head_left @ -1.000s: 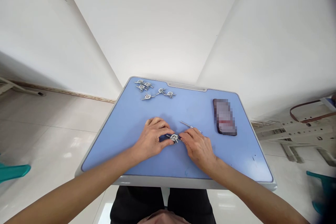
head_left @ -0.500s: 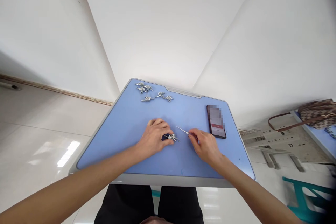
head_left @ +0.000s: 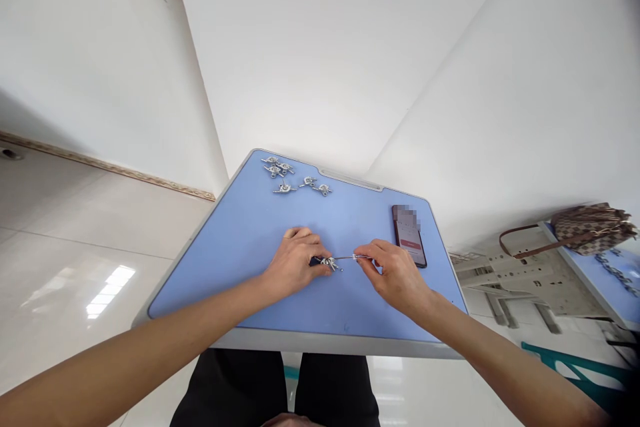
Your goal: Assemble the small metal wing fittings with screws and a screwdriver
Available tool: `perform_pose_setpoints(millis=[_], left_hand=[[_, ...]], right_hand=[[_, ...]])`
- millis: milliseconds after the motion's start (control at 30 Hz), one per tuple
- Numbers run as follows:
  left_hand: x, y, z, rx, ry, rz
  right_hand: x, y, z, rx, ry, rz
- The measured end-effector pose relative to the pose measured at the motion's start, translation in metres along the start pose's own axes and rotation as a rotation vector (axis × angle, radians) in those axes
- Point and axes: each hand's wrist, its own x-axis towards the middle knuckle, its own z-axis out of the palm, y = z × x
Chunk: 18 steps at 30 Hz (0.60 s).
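On the blue desk top [head_left: 280, 240], my left hand [head_left: 296, 259] pinches a small metal part [head_left: 329, 263] between thumb and fingers, low over the surface. Opposite it, my right hand [head_left: 393, 273] grips a thin screwdriver [head_left: 345, 257] by its clear handle end. The shaft points left, and its tip meets or nearly meets the metal part; exact contact is too small to tell. Several similar metal parts [head_left: 285, 189] lie in a loose group near the desk's far left corner.
A phone [head_left: 411, 243] with a lit screen lies right of my right hand. White walls stand behind the desk. At the far right, a checkered bag [head_left: 590, 228] and more metal parts [head_left: 617, 273] rest on another blue desk. Below is a green stool [head_left: 575, 367].
The screwdriver has swung from a slant to nearly level, and its tip has come to the metal part. My left hand keeps its hold. The camera view has shifted slightly.
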Motion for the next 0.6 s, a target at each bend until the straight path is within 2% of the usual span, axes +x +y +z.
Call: perform_pose_setpoints(millis=[100, 300, 600], left_hand=[[0.0, 0.0, 0.0, -0.006, -0.005, -0.007], [0.0, 0.001, -0.001, -0.013, -0.012, -0.014], [0.0, 0.0, -0.001, -0.029, 0.001, -0.003]], right_hand=[[0.001, 0.0, -0.001, -0.097, -0.043, -0.056], [0.002, -0.005, -0.013, -0.131, 0.013, -0.072], [0.006, -0.009, -0.008, -0.173, -0.034, -0.108]])
